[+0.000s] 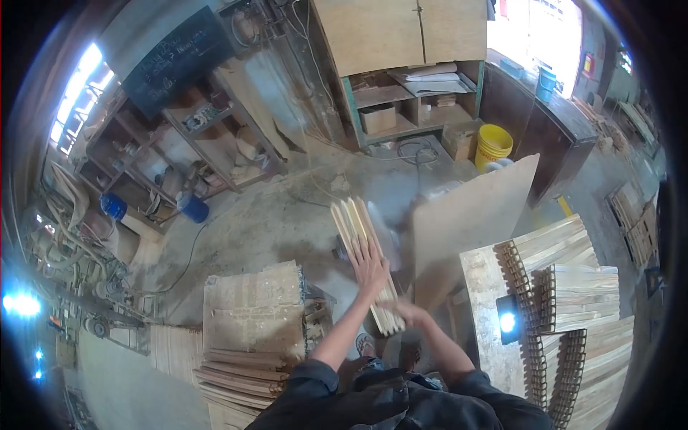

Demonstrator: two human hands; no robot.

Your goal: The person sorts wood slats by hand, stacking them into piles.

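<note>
Several pale wooden slats (351, 228) lie side by side as a long bundle in front of me, slanting from upper left to lower right. My left hand (370, 271) lies flat across the bundle's middle, its fingers stretched along the wood. Smeared by motion, my right hand (405, 310) is at the right side of the bundle, close to its near end; its fingers cannot be made out. What supports the slats from below is hidden.
Stacked slats with notched ends (584, 297) and a phone-like device (508, 319) lie on a right-hand table (491, 279). A large board (466, 222) leans ahead. At left stands a cardboard-topped stack (251, 301). A yellow bucket (493, 147) stands near the cabinet (394, 32).
</note>
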